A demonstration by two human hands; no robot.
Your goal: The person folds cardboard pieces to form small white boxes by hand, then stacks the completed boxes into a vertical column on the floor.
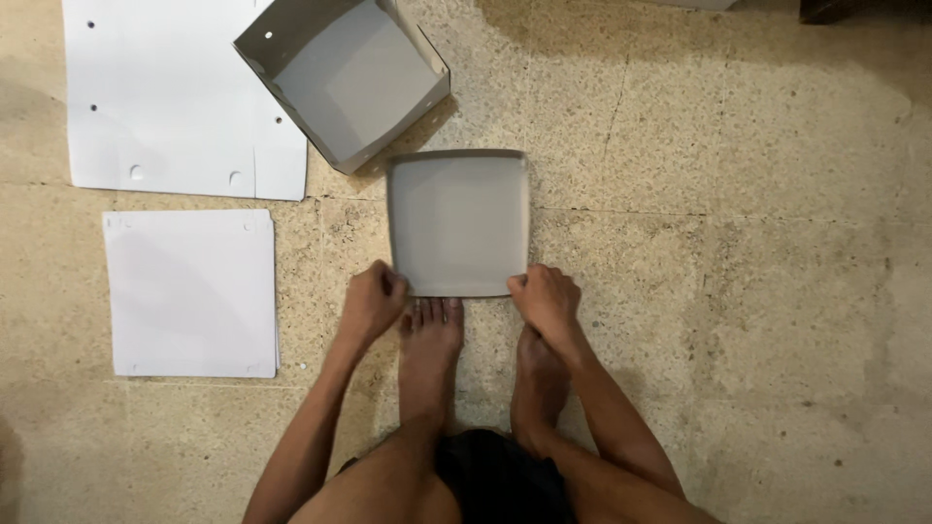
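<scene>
A shallow grey cardboard tray (458,221) with folded-up edges lies flat on the speckled floor in front of my bare feet (429,340). My left hand (371,301) pinches its near left corner, fingers closed on the edge. At the near right corner my right hand (547,297) grips the same tray. Both hands rest low on the floor, on either side of my toes.
A deeper grey folded box (345,78) stands open just beyond the tray, to the upper left. A large white flat sheet with punched holes (165,97) lies at the far left, and a stack of smaller white sheets (189,291) below it.
</scene>
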